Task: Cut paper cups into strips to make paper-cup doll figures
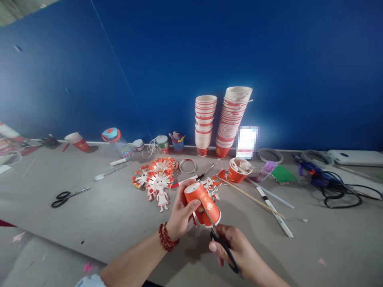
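Note:
An orange-red paper cup (201, 200) is tilted in my left hand (181, 209), its white base toward the upper left and its rim toward the lower right. The fingers wrap round it, thumb on the printed side. My right hand (235, 245) grips black-handled scissors (223, 247), whose blades reach up against the cup wall at the rim. A cut strip of the cup hangs below it. Just beyond my left hand lie paper dolls (162, 201) with fringed orange and white heads. White and red paper scraps (213, 186) are strewn behind the cup.
Two tall stacks of paper cups (205, 127) stand against the blue partition (167, 71). A scrap-filled cup (238, 172), a wooden stick (254, 197) and a ruler (277, 213) are to the right. Farther right lies a blue glue gun (323, 179) with black cable. Another pair of scissors (67, 196) is left.

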The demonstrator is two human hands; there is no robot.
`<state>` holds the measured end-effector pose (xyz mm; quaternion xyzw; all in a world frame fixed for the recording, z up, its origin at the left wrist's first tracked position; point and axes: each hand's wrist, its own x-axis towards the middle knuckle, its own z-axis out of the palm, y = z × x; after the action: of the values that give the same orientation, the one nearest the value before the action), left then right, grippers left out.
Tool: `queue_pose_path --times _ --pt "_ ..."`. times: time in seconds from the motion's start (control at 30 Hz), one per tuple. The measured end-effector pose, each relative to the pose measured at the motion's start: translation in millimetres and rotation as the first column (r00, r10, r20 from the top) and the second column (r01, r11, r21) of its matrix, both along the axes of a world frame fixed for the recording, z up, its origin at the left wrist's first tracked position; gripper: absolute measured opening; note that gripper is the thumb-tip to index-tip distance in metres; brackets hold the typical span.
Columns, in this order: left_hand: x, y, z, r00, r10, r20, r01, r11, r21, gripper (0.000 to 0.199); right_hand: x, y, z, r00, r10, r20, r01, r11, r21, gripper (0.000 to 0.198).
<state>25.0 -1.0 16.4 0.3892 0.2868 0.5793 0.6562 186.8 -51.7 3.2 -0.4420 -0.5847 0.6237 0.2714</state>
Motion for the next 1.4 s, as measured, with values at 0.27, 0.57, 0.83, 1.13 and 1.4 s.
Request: queue_pose_path --times 0.27,0.57,0.83,1.13,1.4 --pt "-11.0 14.2 3.5 0.970 0.131 0.205 -0.103 0.984 -0.143 0.044 3.1 -2.8 2.4 0.991 0.137 -0.012 -0.137 0.990 -0.036 0.062" --pt "-12.4 11.6 1.0 0.984 0.130 0.121 -0.118 0.988 -0.096 0.062 4.0 -1.9 10.7 0.991 0.123 -0.044 -0.125 0.990 -0.059 0.064" --pt "-7.4 5.1 1.8 0.995 0.071 0.077 -0.068 0.997 -0.033 0.068 4.3 -1.6 11.4 0.996 0.087 -0.031 -0.088 0.996 -0.030 0.065" --pt "-7.4 3.7 -0.4 0.995 0.086 0.059 -0.084 0.996 -0.035 0.067 2.9 -1.3 12.4 0.996 0.079 -0.029 -0.080 0.996 -0.027 0.066" --pt "-6.5 3.5 0.7 0.995 0.076 0.061 -0.075 0.997 -0.026 0.065 3.4 -1.9 13.7 0.996 0.080 -0.028 -0.081 0.996 -0.035 0.067"
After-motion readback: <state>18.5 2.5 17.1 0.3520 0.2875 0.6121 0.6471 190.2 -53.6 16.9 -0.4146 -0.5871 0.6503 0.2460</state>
